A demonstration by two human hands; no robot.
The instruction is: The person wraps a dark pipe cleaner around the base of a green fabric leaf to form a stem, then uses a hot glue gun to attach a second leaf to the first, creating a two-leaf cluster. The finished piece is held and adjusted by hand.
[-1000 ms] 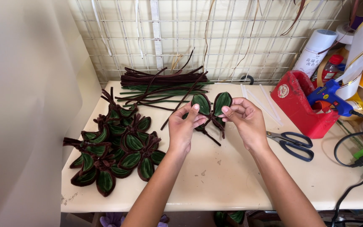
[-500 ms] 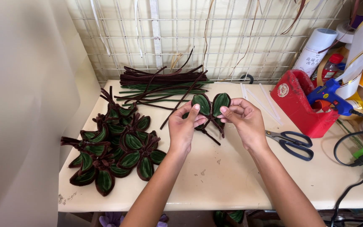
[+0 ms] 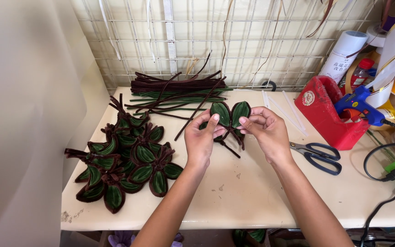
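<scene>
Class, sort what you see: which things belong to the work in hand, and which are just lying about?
In use: left hand, right hand, green leaf cluster, finished leaf pile, loose stems.

Lying about: scissors, glue gun, red holder.

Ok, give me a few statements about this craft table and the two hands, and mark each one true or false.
1. Both hands hold one leaf cluster of green and brown pipe cleaners. True: the left hand and right hand pinch it from either side.
2. The scissors are in the right hand. False: they lie on the table, right of that hand.
3. A pile of finished leaf clusters lies left of the hands. True.
4. The glue gun lies flat on the table. False: it rests in the red holder.
5. The straight pipe cleaners lie by the wire grid. True.
</scene>
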